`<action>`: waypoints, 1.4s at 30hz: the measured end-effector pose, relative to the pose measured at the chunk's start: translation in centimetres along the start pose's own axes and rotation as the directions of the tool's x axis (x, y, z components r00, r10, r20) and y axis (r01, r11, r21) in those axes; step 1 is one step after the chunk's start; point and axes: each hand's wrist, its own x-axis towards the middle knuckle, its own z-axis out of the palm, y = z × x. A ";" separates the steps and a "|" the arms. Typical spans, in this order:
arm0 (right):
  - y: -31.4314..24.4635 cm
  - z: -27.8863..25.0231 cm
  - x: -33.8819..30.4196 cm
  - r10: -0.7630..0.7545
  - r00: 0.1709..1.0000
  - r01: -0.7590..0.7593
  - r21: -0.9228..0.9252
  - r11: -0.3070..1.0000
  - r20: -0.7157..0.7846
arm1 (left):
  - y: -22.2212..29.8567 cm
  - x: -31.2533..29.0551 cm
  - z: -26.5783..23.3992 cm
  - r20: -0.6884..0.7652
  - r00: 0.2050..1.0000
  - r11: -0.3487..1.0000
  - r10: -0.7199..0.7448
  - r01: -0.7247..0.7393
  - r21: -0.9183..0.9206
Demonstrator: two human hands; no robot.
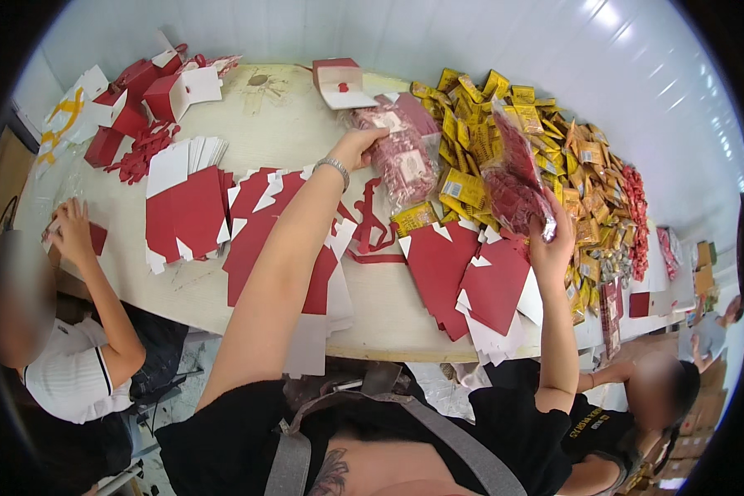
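Reaching far across the table, my left hand (360, 149) is closed on the edge of a clear plastic bag (407, 172) of pinkish-red contents with pale labels. My right hand (552, 240) grips the lower end of a shiny, dark red plastic packet (517, 186), held raised in front of a heap of small yellow packets (471, 124); its exact contents I cannot make out. Beyond my left hand stands an opened red box (339, 83) with a white inside. Between my arms lie red ribbons (372, 219) and flat red card blanks (442, 264) with white tabs.
More flat red blanks (186, 207) are stacked to the left, below folded red boxes (169, 95) and a tangle of red ribbon (145, 153). Orange packets (591, 198) pile up at the right. A co-worker's hand (74, 231) works at the left; another person (628, 413) sits at the right.
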 end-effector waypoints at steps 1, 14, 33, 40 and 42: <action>0.1 0.1 0.0 0.022 1.000 -0.022 0.048 0.999 0.003 | 0.1 1.0 -0.5 0.029 0.999 0.996 -0.021 0.023 -0.085; 1.1 1.2 -0.5 0.217 0.964 -0.057 0.670 0.740 -0.157 | 9.7 -8.0 9.5 -0.127 0.854 0.834 0.504 -0.520 -0.184; -5.8 13.4 10.7 -0.139 0.220 0.553 -0.006 0.833 0.966 | 7.8 -5.6 -22.4 -0.508 0.777 0.813 0.372 -0.537 -0.225; -14.1 31.7 18.0 -0.027 0.827 0.077 -0.065 0.995 0.562 | 6.0 -4.3 -24.5 -0.535 0.750 0.819 0.389 -0.547 -0.172; -11.7 37.4 18.9 0.157 0.884 -0.124 -0.102 0.987 0.440 | 6.7 -4.6 -21.9 -0.583 0.706 0.848 0.403 -0.528 -0.053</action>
